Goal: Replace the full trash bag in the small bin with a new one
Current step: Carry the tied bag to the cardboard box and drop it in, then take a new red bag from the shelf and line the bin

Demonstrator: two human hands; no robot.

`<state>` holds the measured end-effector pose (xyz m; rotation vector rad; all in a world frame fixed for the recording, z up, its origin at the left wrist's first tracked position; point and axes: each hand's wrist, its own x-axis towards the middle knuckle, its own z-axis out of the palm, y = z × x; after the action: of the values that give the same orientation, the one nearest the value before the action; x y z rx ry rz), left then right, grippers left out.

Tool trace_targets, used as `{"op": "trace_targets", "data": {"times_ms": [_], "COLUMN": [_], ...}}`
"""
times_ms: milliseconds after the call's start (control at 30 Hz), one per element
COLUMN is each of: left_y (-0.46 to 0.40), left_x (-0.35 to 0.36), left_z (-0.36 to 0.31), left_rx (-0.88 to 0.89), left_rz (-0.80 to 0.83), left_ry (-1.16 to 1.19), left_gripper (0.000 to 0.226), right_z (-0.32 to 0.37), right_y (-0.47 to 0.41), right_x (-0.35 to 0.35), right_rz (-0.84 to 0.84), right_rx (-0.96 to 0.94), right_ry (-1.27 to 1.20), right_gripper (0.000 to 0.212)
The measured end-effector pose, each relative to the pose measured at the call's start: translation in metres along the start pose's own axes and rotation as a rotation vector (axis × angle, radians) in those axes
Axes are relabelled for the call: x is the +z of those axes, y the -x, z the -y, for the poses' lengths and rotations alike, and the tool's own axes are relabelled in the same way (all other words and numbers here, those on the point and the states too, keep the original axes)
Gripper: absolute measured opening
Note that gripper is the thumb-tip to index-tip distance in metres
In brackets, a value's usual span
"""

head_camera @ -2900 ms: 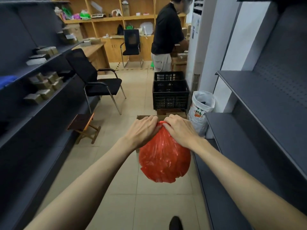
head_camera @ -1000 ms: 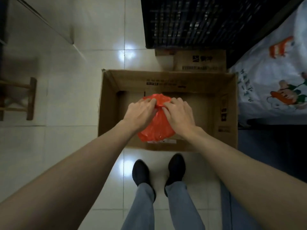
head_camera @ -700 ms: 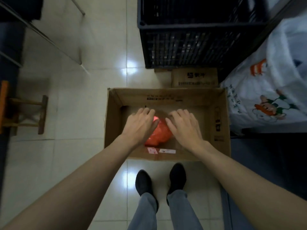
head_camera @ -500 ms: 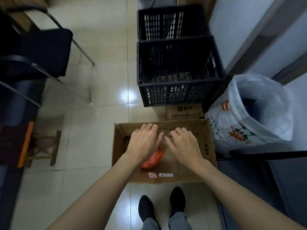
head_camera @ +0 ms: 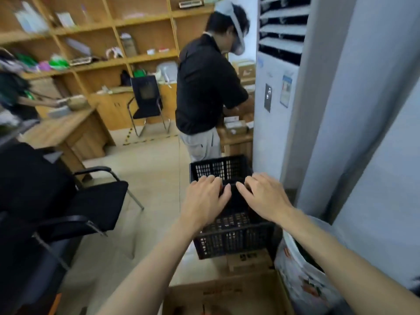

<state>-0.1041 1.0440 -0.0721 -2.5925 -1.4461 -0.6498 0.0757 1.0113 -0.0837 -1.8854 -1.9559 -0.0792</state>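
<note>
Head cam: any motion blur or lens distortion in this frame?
Head view: motion blur smears the wooden shelves at left and the black chair; both hands stay fairly sharp; wide-angle bending tilts the air conditioner and right wall.

Left hand (head_camera: pixel 204 198) and right hand (head_camera: pixel 264 196) outstretched, fingers relaxed, holding nothing

Bare floor (head_camera: pixel 154 178) lies open to the left of the black crates (head_camera: pixel 229 233). The black chair (head_camera: pixel 95 201) bounds it on the left; the white sack (head_camera: pixel 302 276) blocks the right.
</note>
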Motion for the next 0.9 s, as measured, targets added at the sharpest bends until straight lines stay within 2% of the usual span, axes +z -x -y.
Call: {"op": "trace_targets", "data": {"times_ms": [267, 400, 567, 767, 900], "left_y": [-0.05, -0.054, -0.038, 0.014, 0.066], "left_x": [-0.055, -0.06, -0.066, -0.076, -0.086], "left_z": [-0.063, -0.107, -0.173, -0.248, -0.305], "left_rx": [0.212, 0.323, 0.512, 0.812, 0.99], "left_rz": [-0.141, -0.128, -0.087, -0.059, -0.014], "left_ry": [-0.001, 0.069, 0.191, 0.39, 0.458], "left_gripper": [0.038, 0.04, 0.042, 0.037, 0.05], "right_z": [-0.018, -0.028, -0.034, -0.023, 0.006], "right_y": [0.025, 0.064, 0.128, 0.244, 0.349], "right_x": [-0.115, -0.147, -0.182, -0.222, -0.247], "right_rz": [-0.109, -0.141, -0.171, -0.214, -0.245], "right_rx": [0.075, 0.184, 0.4, 0.747, 0.969], "right_ry": [0.144, 0.229, 0.338, 0.406, 0.523], "right_gripper": [0.05, 0.052, 0.053, 0.049, 0.05]}}
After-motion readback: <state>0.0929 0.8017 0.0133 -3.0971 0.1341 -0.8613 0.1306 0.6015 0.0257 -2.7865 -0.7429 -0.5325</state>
